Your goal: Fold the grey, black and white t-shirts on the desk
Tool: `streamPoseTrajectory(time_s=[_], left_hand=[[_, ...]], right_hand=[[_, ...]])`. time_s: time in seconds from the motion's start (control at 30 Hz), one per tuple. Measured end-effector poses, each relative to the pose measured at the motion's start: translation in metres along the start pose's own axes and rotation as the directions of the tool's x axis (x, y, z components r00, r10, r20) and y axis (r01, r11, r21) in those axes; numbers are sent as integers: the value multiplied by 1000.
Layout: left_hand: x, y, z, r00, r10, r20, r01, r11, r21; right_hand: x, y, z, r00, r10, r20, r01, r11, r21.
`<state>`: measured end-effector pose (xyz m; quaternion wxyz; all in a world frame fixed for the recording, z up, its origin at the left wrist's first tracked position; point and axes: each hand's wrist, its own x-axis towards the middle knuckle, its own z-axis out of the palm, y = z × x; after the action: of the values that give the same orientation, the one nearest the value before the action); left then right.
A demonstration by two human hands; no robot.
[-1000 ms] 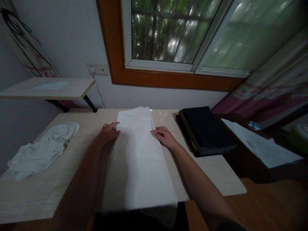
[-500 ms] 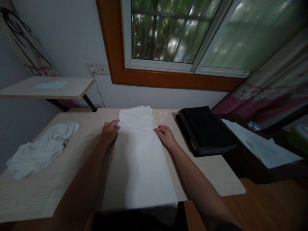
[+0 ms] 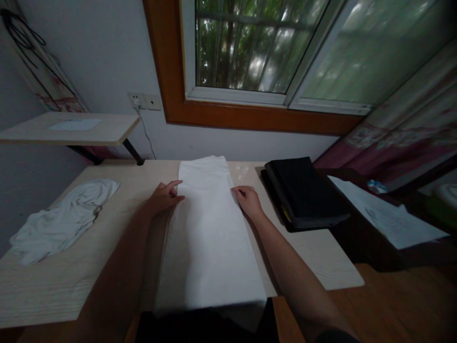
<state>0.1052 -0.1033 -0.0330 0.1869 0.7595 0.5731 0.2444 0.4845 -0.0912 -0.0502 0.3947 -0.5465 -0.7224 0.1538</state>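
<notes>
A long, folded white cloth (image 3: 214,233) lies lengthwise on the light wood table (image 3: 46,290), its near end hanging over the front edge. At its left edge, near the far end, is my left hand (image 3: 164,196). The thumb and forefinger of that hand are spread apart, their tips touching the cloth. Across from it, my right hand (image 3: 249,200) has its fingers curled in a pinch on the right edge of the cloth. What lies inside the cloth's folds is hidden.
A crumpled white cloth (image 3: 67,219) lies on the left of the table. A black folder or case (image 3: 303,190) rests at the right, with paper sheets (image 3: 382,212) beyond it. A raised shelf (image 3: 107,126) stands at the back left.
The white cloth has shifted slightly right. My left hand has moved right with it, its thumb and forefinger spreading wider over the edge. My right hand has curled more at the cloth's edge.
</notes>
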Motion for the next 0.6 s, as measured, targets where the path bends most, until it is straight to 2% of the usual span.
streamPoseTrajectory(time_s=[0.13, 0.23, 0.37, 0.6], left_hand=[[-2, -6, -9, 982, 31, 188, -29, 999, -15], [-3, -5, -13, 972, 20, 235, -18, 1000, -7], [-2, 1, -12, 975, 39, 218, -40, 999, -2], [0, 6, -1, 995, 67, 76, -72, 995, 65]], right_hand=[[-1, -1, -2, 999, 28, 36, -29, 998, 54], [-3, -1, -3, 995, 35, 92, -42, 996, 74], [-4, 1, -3, 995, 31, 94, -37, 997, 66], [-3, 3, 2, 999, 26, 26, -27, 999, 18]])
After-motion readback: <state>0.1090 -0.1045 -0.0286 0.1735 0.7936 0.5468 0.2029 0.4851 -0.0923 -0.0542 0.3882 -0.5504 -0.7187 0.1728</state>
